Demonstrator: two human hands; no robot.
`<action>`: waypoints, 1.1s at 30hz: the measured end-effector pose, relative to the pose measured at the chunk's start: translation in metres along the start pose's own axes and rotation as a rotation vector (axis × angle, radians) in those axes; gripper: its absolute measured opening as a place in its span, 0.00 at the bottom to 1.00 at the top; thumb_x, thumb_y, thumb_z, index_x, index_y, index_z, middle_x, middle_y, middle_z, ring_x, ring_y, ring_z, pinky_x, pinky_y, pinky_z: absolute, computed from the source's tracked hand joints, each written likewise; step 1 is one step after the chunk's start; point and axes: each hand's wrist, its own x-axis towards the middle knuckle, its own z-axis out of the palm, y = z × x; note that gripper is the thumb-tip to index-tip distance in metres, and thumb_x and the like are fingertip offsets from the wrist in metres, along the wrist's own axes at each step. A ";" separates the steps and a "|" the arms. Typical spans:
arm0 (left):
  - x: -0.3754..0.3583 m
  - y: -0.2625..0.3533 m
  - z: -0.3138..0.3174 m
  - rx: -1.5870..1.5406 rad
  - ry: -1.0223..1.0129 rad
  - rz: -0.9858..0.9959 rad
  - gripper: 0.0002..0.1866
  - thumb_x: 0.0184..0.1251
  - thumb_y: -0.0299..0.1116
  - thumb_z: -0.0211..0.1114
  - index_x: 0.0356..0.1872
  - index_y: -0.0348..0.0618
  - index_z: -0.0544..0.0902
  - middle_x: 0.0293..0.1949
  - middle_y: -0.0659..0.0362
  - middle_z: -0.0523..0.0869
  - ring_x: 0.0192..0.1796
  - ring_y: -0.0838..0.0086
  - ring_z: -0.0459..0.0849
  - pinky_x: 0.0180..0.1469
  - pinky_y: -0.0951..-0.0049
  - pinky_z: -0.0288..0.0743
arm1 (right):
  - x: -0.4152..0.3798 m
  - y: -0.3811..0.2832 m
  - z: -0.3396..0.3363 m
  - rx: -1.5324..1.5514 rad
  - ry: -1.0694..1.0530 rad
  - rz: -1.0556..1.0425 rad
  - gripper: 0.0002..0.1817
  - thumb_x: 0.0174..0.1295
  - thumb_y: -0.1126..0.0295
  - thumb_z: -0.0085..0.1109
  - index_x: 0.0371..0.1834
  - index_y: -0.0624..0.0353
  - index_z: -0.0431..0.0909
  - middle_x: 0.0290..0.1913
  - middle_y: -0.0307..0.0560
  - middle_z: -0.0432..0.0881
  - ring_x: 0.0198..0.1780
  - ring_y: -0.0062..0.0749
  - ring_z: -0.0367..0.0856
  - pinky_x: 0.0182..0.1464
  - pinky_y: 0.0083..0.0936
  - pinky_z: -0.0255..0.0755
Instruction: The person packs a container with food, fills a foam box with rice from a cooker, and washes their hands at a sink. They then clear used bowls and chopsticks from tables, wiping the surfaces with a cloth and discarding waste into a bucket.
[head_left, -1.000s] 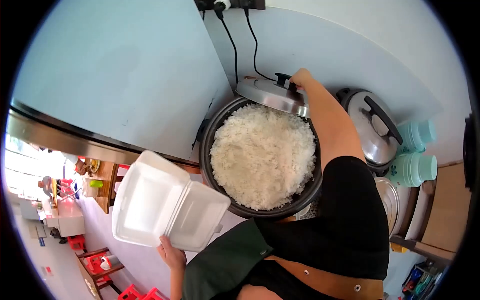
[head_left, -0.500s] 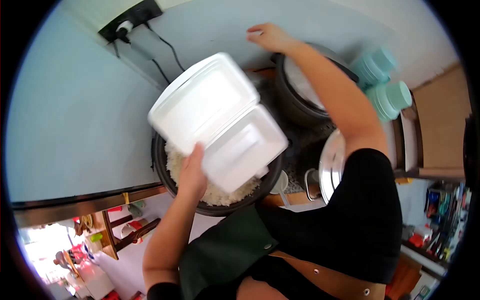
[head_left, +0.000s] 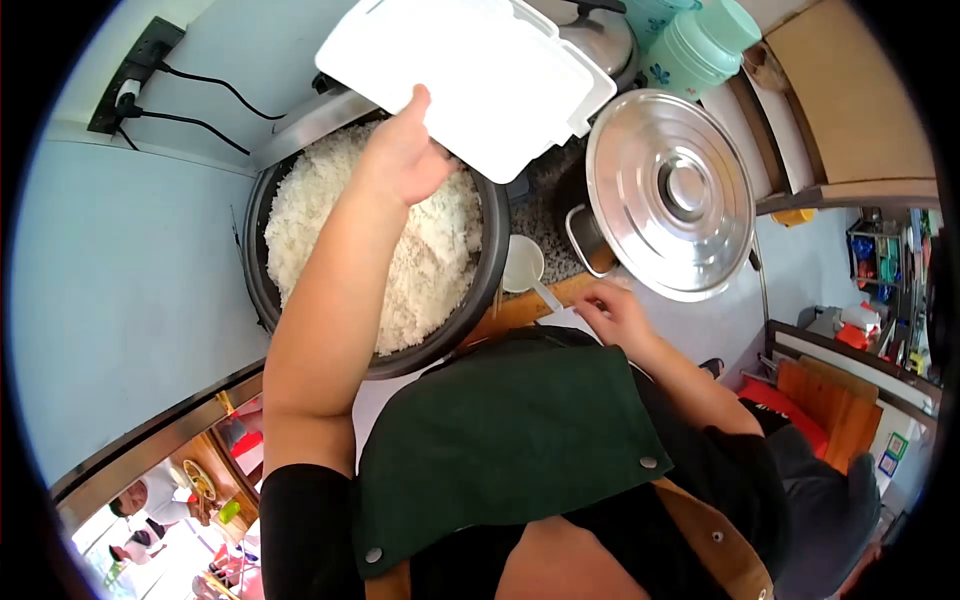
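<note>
My left hand point(head_left: 405, 155) grips the edge of an open white foam food box point(head_left: 500, 70) and holds it up above the far rim of a large black rice cooker pot point(head_left: 492, 270) full of white rice point(head_left: 320, 210). My right hand point(head_left: 618, 315) is low by the counter edge. Its fingertips rest at a thin white handle point(head_left: 548, 298) that sticks out of a small white cup point(head_left: 522, 262) beside the pot. Whether the fingers have closed on the handle is unclear.
A wide steel lid point(head_left: 670, 190) covers a pot to the right. Behind the box is a second cooker point(head_left: 600, 35) and stacks of teal cups point(head_left: 700, 45). A wall socket with black cables point(head_left: 130, 80) is at the upper left. My green apron point(head_left: 500, 450) fills the foreground.
My left hand has lifted the foam box up and to the right, uncovering the rice. My right hand has dropped from the far wall to the counter edge by the white cup.
</note>
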 end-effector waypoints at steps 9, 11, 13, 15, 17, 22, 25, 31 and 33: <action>-0.153 0.019 -0.098 0.083 0.350 0.661 0.26 0.68 0.42 0.42 0.56 0.28 0.60 0.55 0.50 0.68 0.56 0.66 0.68 0.58 0.70 0.60 | 0.085 0.165 0.109 -0.542 0.112 0.335 0.17 0.49 0.66 0.53 0.41 0.65 0.71 0.41 0.62 0.75 0.44 0.52 0.74 0.46 0.39 0.68; -0.182 0.010 -0.133 0.062 0.384 0.656 0.26 0.68 0.42 0.43 0.56 0.27 0.60 0.55 0.49 0.68 0.56 0.66 0.68 0.57 0.69 0.61 | 0.066 0.130 0.091 -0.665 0.088 0.330 0.12 0.49 0.69 0.51 0.34 0.65 0.74 0.37 0.63 0.76 0.43 0.52 0.75 0.46 0.39 0.69; -0.203 -0.004 -0.160 0.035 0.414 0.657 0.26 0.68 0.42 0.43 0.55 0.27 0.60 0.55 0.49 0.68 0.55 0.66 0.68 0.57 0.69 0.61 | 0.025 0.085 0.063 -0.792 0.111 0.239 0.10 0.50 0.71 0.49 0.33 0.65 0.75 0.34 0.60 0.77 0.37 0.49 0.78 0.39 0.37 0.71; -0.213 -0.019 -0.184 -0.040 0.439 0.638 0.26 0.67 0.42 0.44 0.54 0.25 0.62 0.53 0.50 0.69 0.53 0.68 0.70 0.55 0.71 0.62 | -0.009 0.023 0.047 -0.537 0.113 0.282 0.11 0.52 0.74 0.46 0.37 0.64 0.74 0.31 0.55 0.78 0.29 0.40 0.80 0.29 0.31 0.73; -0.209 -0.037 -0.203 -0.010 0.495 0.643 0.26 0.67 0.42 0.44 0.53 0.24 0.63 0.52 0.50 0.70 0.51 0.68 0.70 0.54 0.72 0.62 | -0.019 -0.051 0.053 -0.232 0.110 0.368 0.12 0.53 0.76 0.45 0.39 0.64 0.74 0.29 0.52 0.77 0.25 0.34 0.80 0.24 0.27 0.73; -0.206 -0.052 -0.181 0.247 0.649 0.655 0.28 0.68 0.45 0.42 0.49 0.22 0.67 0.47 0.50 0.74 0.47 0.70 0.72 0.51 0.74 0.63 | 0.065 -0.075 0.085 -0.097 -0.119 0.252 0.09 0.52 0.80 0.44 0.36 0.71 0.70 0.27 0.50 0.75 0.20 0.28 0.77 0.17 0.22 0.71; -0.197 -0.057 -0.182 0.328 0.673 0.677 0.28 0.68 0.46 0.41 0.48 0.24 0.68 0.46 0.49 0.75 0.47 0.69 0.72 0.50 0.73 0.64 | 0.100 -0.077 0.108 -0.056 -0.059 0.311 0.08 0.52 0.79 0.43 0.31 0.70 0.72 0.23 0.48 0.75 0.17 0.26 0.71 0.15 0.23 0.62; -0.162 -0.060 -0.170 0.543 0.653 0.700 0.35 0.65 0.49 0.42 0.60 0.27 0.44 0.55 0.40 0.62 0.57 0.58 0.64 0.58 0.69 0.56 | 0.134 -0.056 0.142 0.179 0.043 0.257 0.09 0.54 0.78 0.41 0.34 0.69 0.72 0.25 0.47 0.75 0.18 0.23 0.68 0.18 0.23 0.60; -0.145 -0.065 -0.171 0.627 0.683 0.729 0.36 0.65 0.49 0.43 0.60 0.27 0.45 0.56 0.39 0.61 0.58 0.57 0.63 0.60 0.69 0.54 | 0.135 -0.058 0.151 0.091 0.067 0.156 0.12 0.55 0.77 0.42 0.41 0.69 0.72 0.27 0.50 0.77 0.22 0.29 0.72 0.25 0.25 0.66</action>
